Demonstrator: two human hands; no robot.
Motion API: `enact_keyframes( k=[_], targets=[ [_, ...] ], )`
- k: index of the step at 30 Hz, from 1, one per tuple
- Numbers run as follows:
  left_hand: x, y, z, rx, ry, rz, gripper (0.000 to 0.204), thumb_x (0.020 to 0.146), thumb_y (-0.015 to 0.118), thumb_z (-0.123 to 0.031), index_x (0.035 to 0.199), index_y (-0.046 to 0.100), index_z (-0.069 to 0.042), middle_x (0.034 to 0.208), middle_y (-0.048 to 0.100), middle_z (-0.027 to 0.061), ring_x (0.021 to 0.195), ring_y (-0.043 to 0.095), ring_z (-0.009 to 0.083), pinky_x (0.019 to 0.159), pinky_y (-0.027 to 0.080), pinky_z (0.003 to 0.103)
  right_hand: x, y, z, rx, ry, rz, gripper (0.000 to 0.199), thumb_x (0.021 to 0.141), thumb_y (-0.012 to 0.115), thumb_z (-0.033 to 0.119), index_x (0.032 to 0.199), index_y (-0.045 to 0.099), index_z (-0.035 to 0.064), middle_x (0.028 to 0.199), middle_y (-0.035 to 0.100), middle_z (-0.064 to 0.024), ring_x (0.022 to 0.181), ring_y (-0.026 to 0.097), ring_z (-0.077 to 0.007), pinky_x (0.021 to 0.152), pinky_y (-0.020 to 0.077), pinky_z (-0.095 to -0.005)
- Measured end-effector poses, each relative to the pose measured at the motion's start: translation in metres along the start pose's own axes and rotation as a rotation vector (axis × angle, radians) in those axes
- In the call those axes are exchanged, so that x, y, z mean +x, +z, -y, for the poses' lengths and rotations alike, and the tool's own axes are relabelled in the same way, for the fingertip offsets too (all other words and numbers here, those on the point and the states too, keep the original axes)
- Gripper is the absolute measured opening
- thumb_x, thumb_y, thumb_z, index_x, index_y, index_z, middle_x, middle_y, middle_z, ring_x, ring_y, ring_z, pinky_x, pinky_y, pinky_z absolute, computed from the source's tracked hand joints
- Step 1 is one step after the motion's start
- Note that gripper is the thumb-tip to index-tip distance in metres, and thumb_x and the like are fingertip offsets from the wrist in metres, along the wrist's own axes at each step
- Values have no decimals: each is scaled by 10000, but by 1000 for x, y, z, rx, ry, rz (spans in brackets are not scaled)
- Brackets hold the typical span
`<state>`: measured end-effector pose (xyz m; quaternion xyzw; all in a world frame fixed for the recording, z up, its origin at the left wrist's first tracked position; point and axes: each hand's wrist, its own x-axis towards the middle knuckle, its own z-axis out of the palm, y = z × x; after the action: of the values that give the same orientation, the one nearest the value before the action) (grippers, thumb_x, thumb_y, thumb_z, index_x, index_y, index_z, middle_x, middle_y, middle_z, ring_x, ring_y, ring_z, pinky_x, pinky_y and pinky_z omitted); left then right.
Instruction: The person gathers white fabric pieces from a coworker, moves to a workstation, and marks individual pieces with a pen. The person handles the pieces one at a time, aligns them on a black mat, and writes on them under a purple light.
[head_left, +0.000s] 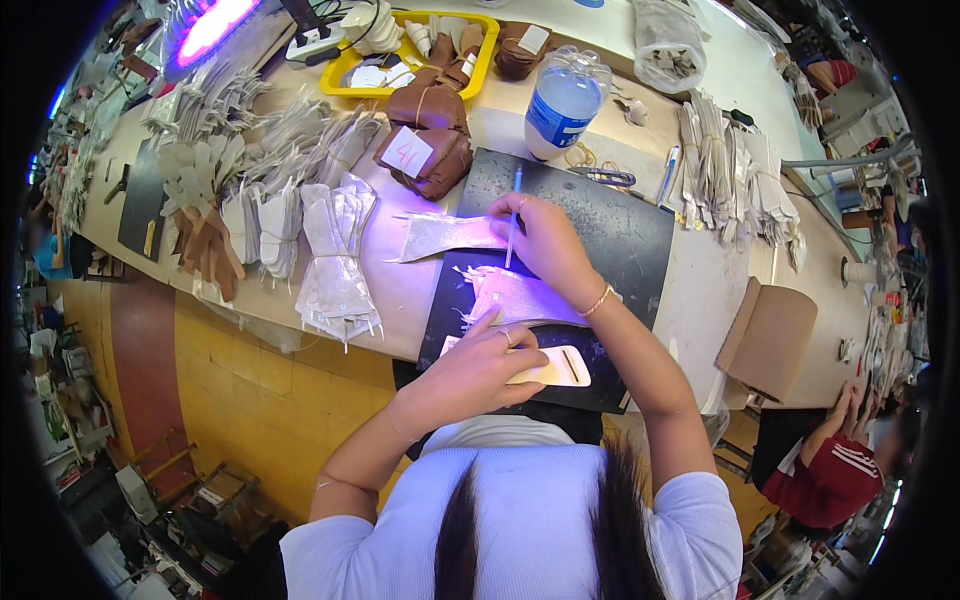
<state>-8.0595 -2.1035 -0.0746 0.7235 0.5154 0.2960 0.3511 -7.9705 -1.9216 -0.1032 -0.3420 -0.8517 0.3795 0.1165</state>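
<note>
My right hand (545,245) is closed around a slim light-blue pen (516,190), which stands nearly upright. Its fingers are at the end of a flared whitish piece (440,236) lying partly on a black mat (635,245). Below that, a stack of similar pale pieces (530,298) with frayed ends lies in purple light. My left hand (480,365) grips a pale yellow slotted plate (567,367) near the mat's front edge, its index finger reaching to the stack. The left fingers partly cover the plate.
Tied whitish bundles (340,260) lie at left, others (715,150) at right. Behind the mat stand a water bottle (565,100), brown bundles (430,150) and a yellow tray (487,50). Snips (605,177) lie on the mat's far edge. A curved brown sheet (767,340) sits at right, near another person (825,475).
</note>
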Motion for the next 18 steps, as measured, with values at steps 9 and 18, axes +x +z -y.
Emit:
enact_keyframes(
  k=[9, 18],
  targets=[
    [16, -17, 5, 223, -8, -251, 276, 783, 784, -192, 1020, 699, -78, 1063, 632, 86, 955, 607, 305, 838, 496, 406, -81, -52, -19, 243, 160, -366, 165, 934, 660, 115, 1075, 665, 28, 1029, 681, -72, 925, 658, -177, 832, 509, -302],
    [61, 16, 19, 333, 192, -213, 240, 807, 751, -178, 1020, 704, -79, 1113, 635, 100, 1060, 589, 295, 916, 469, 418, -171, -26, -38, 523, 250, -591, 146, 998, 541, 45, 1098, 631, -12, 976, 657, -91, 906, 700, -166, 777, 527, -268]
  ],
)
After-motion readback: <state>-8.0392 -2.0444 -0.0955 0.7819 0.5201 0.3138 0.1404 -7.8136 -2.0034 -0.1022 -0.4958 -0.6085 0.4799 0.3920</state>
